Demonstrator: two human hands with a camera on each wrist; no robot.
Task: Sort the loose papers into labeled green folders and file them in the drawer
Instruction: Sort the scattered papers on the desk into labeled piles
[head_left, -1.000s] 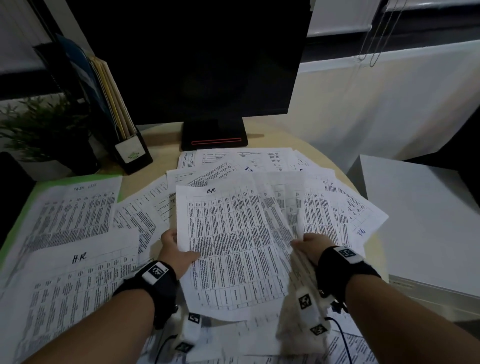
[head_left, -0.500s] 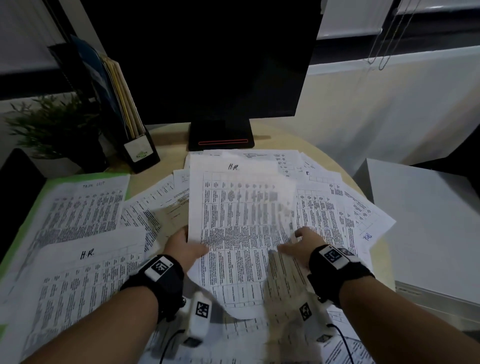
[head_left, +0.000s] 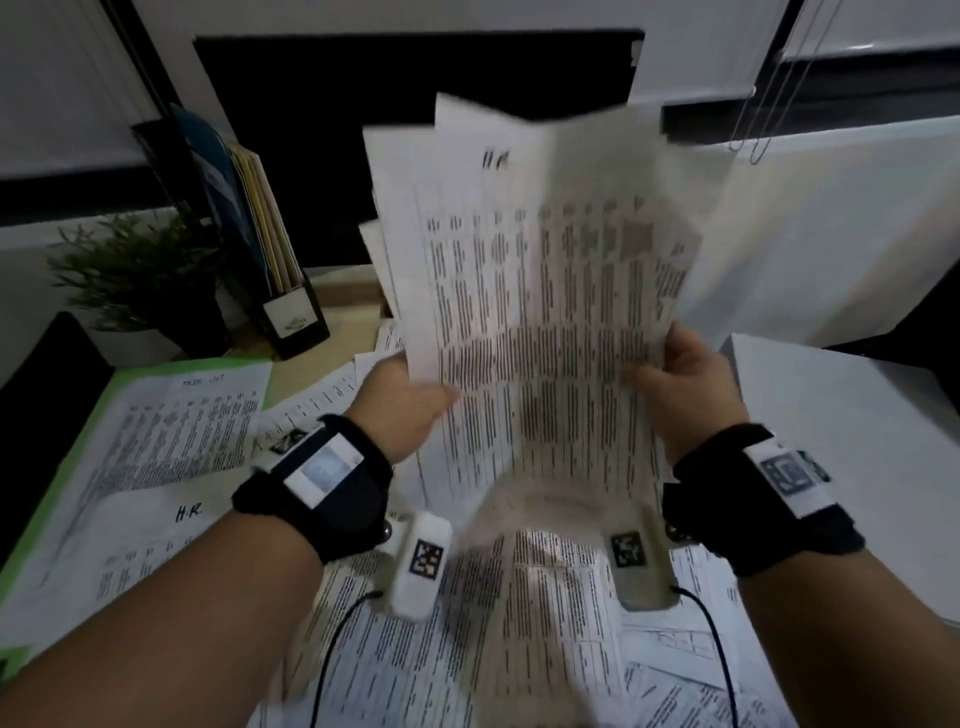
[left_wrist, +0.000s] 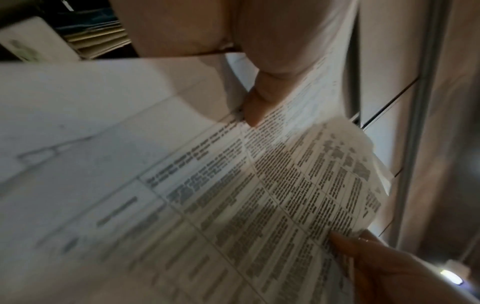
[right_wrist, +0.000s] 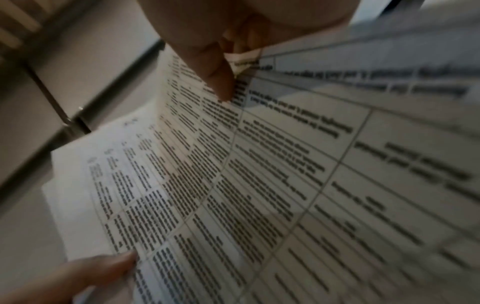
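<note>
Many loose papers (head_left: 519, 623) cover the bench (head_left: 343, 299) below your raised sheaf (head_left: 535, 312), which hides the monitor (head_left: 322, 156); your left hand (head_left: 400, 405) and right hand (head_left: 685, 384) pinch its side edges.

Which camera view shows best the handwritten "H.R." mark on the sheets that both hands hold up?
The head view: the H.R. mark is visible near the top of the raised sheets, though blurred. The left wrist view and the right wrist view show only the printed table on the sheets and the thumbs, not the mark.
</note>
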